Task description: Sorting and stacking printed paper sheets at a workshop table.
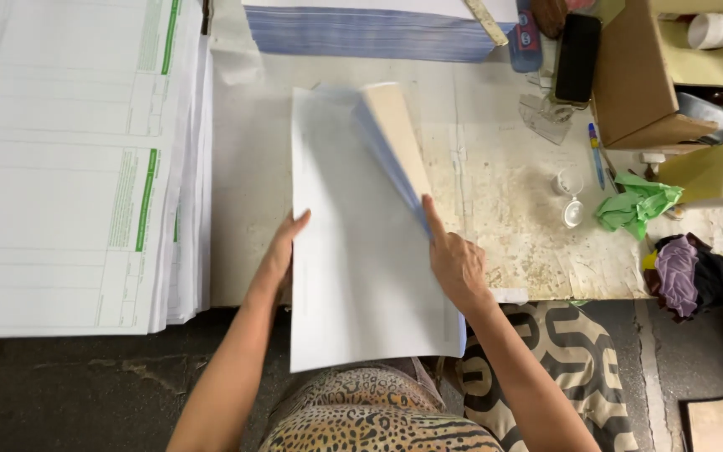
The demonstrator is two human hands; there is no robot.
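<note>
Mostly white paper stack (edges blue)

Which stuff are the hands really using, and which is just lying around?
In use:
left hand
right hand
paper stack

Lying about:
printed forms pile
blue-edged pile
phone
green cloth
purple cloth
pen

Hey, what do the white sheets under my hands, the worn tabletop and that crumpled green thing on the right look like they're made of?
The white sheets look like thin matte paper; their right edges curl up where the right hand lifts them, while the left hand rests on the left edge. The worn tabletop seems painted board, scuffed and stained. The crumpled green thing looks like soft cloth, possibly tissue.
</note>
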